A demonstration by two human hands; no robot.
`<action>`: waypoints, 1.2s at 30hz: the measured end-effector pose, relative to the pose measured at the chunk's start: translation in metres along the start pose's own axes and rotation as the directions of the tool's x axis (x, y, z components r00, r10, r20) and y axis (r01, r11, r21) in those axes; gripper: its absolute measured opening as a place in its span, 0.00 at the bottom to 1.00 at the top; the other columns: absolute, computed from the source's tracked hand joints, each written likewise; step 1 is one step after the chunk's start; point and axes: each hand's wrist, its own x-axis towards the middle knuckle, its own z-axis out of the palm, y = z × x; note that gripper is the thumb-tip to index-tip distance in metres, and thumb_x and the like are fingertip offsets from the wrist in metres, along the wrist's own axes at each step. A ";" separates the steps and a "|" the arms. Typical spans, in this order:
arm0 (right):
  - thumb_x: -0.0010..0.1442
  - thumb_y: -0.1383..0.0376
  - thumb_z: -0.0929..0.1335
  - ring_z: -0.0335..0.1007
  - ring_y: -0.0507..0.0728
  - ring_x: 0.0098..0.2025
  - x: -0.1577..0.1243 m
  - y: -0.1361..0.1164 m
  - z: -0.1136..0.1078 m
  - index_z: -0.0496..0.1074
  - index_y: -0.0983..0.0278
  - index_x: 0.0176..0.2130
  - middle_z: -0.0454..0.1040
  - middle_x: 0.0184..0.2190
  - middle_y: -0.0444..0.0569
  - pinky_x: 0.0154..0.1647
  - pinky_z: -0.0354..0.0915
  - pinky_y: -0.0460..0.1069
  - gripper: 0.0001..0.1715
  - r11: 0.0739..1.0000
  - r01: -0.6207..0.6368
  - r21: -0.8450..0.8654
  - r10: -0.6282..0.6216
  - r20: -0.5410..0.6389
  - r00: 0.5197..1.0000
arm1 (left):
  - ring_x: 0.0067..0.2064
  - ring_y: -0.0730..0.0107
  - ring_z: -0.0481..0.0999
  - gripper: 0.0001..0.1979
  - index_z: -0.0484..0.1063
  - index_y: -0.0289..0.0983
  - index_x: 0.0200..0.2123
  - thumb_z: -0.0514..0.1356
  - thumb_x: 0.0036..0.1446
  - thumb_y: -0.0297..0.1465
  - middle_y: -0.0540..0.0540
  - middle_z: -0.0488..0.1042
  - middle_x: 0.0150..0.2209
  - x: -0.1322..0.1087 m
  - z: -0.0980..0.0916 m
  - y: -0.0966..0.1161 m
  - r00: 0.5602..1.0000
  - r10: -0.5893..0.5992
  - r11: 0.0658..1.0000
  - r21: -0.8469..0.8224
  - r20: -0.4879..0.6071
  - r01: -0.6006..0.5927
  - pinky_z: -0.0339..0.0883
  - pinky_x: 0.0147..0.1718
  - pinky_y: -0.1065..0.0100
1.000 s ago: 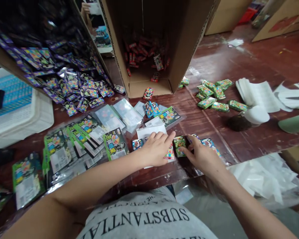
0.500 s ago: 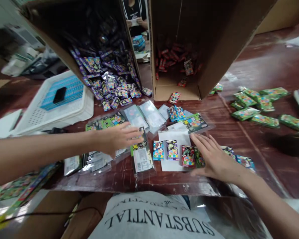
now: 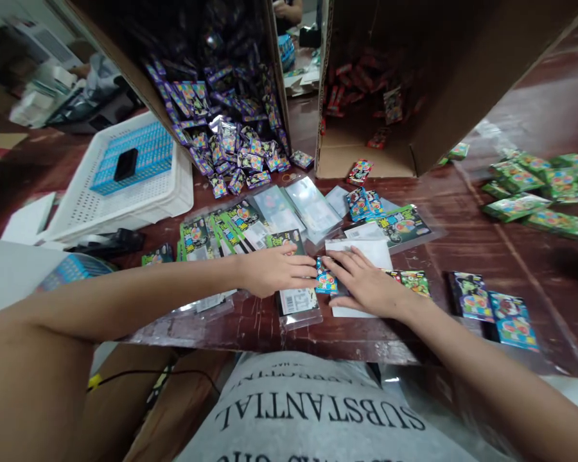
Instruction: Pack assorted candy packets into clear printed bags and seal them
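My left hand lies flat, fingers together, on a clear bag with a green header near the table's front edge. My right hand rests palm down, fingers stretched, over small colourful packets lined up on a white card. The fingertips of both hands nearly meet above the blue packet. Green and red packets peek out beside my right wrist. Two more small packets lie to the right on the dark red table.
Two tipped cardboard boxes stand at the back: one spills purple packets, the other holds red ones. A fan of green-headed bags, a white basket with a black phone, and green packets lie around.
My left hand has come back from the bags on the left with one green-headed bag. My right hand slid left over the row of packets. The camera swung leftward.
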 end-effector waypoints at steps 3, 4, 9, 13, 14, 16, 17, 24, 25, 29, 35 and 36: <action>0.66 0.45 0.65 0.61 0.73 0.65 -0.009 0.007 -0.016 0.55 0.66 0.70 0.64 0.63 0.65 0.67 0.57 0.68 0.44 0.995 -0.059 0.077 0.064 -0.069 0.996 | 0.71 0.56 0.56 0.37 0.62 0.51 0.65 0.64 0.53 0.25 0.43 0.66 0.66 -0.001 -0.006 0.008 1.000 -0.017 0.994 0.106 -0.026 0.020 0.43 0.69 0.51; 0.66 0.45 0.66 0.60 0.73 0.65 -0.014 0.007 -0.024 0.53 0.63 0.71 0.63 0.64 0.64 0.67 0.58 0.68 0.45 0.990 -0.089 0.108 0.103 -0.130 0.986 | 0.69 0.52 0.59 0.39 0.61 0.48 0.66 0.68 0.52 0.28 0.41 0.66 0.65 -0.005 -0.007 0.013 0.996 -0.052 0.990 0.128 -0.072 0.061 0.44 0.68 0.50; 0.59 0.43 0.72 0.60 0.75 0.64 -0.043 -0.014 -0.056 0.42 0.53 0.74 0.62 0.65 0.59 0.64 0.60 0.69 0.58 0.930 -0.151 0.334 0.249 -0.274 0.929 | 0.59 0.43 0.66 0.49 0.58 0.38 0.66 0.72 0.46 0.49 0.34 0.67 0.60 -0.033 0.010 0.045 0.864 -0.392 0.912 -0.013 -0.316 0.409 0.59 0.59 0.48; 0.60 0.48 0.73 0.62 0.72 0.60 -0.049 -0.040 -0.048 0.42 0.53 0.74 0.67 0.62 0.56 0.57 0.65 0.66 0.56 0.931 -0.100 0.350 0.161 -0.148 0.976 | 0.60 0.46 0.65 0.48 0.58 0.37 0.65 0.70 0.46 0.50 0.36 0.65 0.59 -0.036 0.035 0.068 0.802 -0.477 0.879 -0.212 -0.359 0.428 0.60 0.60 0.49; 0.61 0.50 0.73 0.62 0.72 0.60 -0.048 -0.044 -0.042 0.43 0.54 0.74 0.68 0.61 0.57 0.56 0.66 0.66 0.55 0.941 -0.108 0.320 0.157 -0.129 0.979 | 0.60 0.46 0.65 0.47 0.58 0.37 0.65 0.70 0.46 0.49 0.37 0.65 0.59 -0.034 0.041 0.072 0.784 -0.493 0.870 -0.244 -0.377 0.429 0.60 0.60 0.49; 0.62 0.51 0.72 0.62 0.72 0.59 -0.047 -0.051 -0.031 0.42 0.56 0.74 0.69 0.61 0.58 0.56 0.65 0.66 0.54 0.960 -0.126 0.252 0.158 -0.112 0.981 | 0.60 0.46 0.65 0.46 0.59 0.37 0.64 0.69 0.46 0.48 0.36 0.65 0.59 -0.031 0.051 0.077 0.743 -0.526 0.850 -0.281 -0.413 0.445 0.60 0.60 0.48; 0.63 0.51 0.72 0.62 0.72 0.59 -0.047 -0.054 -0.026 0.41 0.57 0.74 0.69 0.61 0.58 0.56 0.64 0.66 0.54 0.967 -0.123 0.222 0.151 -0.110 0.982 | 0.59 0.45 0.65 0.46 0.59 0.37 0.64 0.69 0.47 0.48 0.36 0.65 0.59 -0.029 0.055 0.078 0.729 -0.540 0.841 -0.287 -0.421 0.458 0.60 0.59 0.47; 0.62 0.51 0.73 0.62 0.73 0.60 -0.039 -0.061 -0.011 0.33 0.62 0.75 0.68 0.62 0.61 0.57 0.64 0.64 0.62 0.983 -0.063 0.171 0.066 -0.013 0.998 | 0.60 0.46 0.64 0.45 0.58 0.36 0.67 0.68 0.49 0.44 0.36 0.65 0.59 -0.035 0.073 0.074 0.834 -0.465 0.878 -0.280 -0.298 0.389 0.60 0.60 0.48; 0.61 0.52 0.73 0.62 0.73 0.60 -0.036 -0.061 -0.010 0.33 0.62 0.75 0.68 0.63 0.62 0.57 0.63 0.64 0.63 0.984 -0.061 0.167 0.062 -0.005 0.998 | 0.60 0.47 0.64 0.46 0.57 0.36 0.67 0.68 0.49 0.44 0.36 0.65 0.60 -0.035 0.075 0.073 0.846 -0.456 0.878 -0.295 -0.278 0.376 0.60 0.60 0.48; 0.58 0.52 0.76 0.61 0.74 0.62 -0.020 -0.063 -0.006 0.28 0.63 0.75 0.66 0.65 0.63 0.59 0.62 0.65 0.70 0.988 -0.050 0.149 0.048 0.016 0.999 | 0.61 0.46 0.63 0.49 0.56 0.34 0.68 0.69 0.48 0.46 0.35 0.64 0.60 -0.031 0.086 0.072 0.806 -0.524 0.834 -0.361 -0.277 0.418 0.60 0.62 0.48; 0.49 0.38 0.75 0.40 0.78 0.74 -0.030 -0.052 -0.014 0.24 0.67 0.74 0.42 0.74 0.68 0.71 0.42 0.75 0.82 0.990 -0.033 0.138 0.030 0.019 0.999 | 0.61 0.45 0.63 0.51 0.54 0.35 0.70 0.69 0.48 0.50 0.35 0.64 0.62 -0.025 0.100 0.074 0.733 -0.610 0.784 -0.365 -0.301 0.502 0.58 0.62 0.47; 0.50 0.39 0.75 0.38 0.78 0.74 -0.036 -0.047 -0.017 0.27 0.67 0.74 0.42 0.74 0.67 0.70 0.38 0.77 0.79 0.991 -0.058 0.123 0.055 0.023 0.998 | 0.62 0.44 0.62 0.52 0.53 0.36 0.70 0.69 0.49 0.50 0.36 0.63 0.63 -0.026 0.102 0.073 0.728 -0.614 0.781 -0.365 -0.304 0.507 0.57 0.62 0.46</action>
